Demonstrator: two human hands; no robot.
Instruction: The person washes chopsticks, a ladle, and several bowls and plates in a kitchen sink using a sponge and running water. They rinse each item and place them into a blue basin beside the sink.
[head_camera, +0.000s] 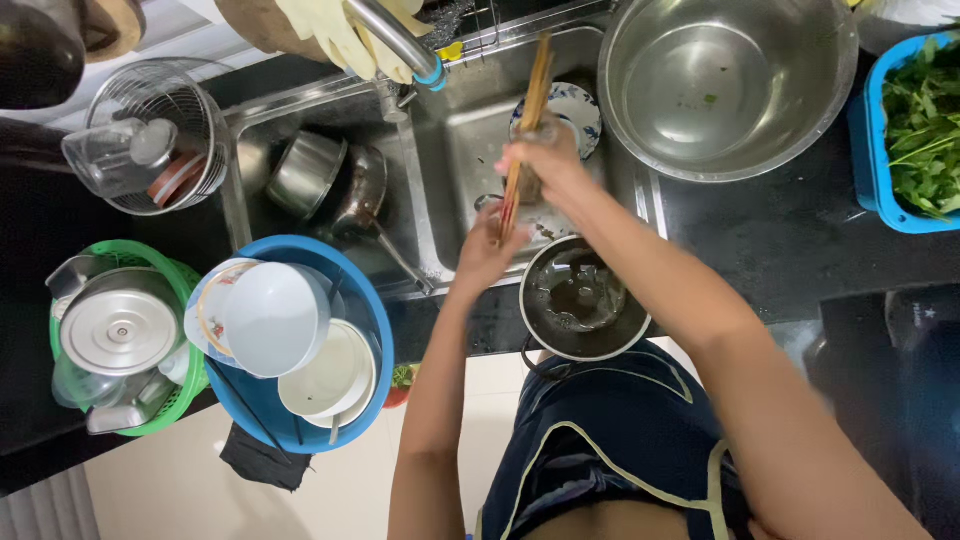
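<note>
A bundle of wooden chopsticks (525, 130) is being gripped by both hands over the right sink basin (470, 150), near the middle of the worktop (780, 240). The right hand (545, 160) is closed around the middle of the bundle, and the left hand (480, 255) is wrapped on the lower ends. The sticks are tilted, tips pointing toward the back edge. A patterned plate (580, 110) is seen in the basin behind them. A dark pot (580, 300) is parked just beside the hands at the front edge, a big steel bowl (720, 80) sits at the back right, and a blue basket of bowls (370, 330) is at the front left.
</note>
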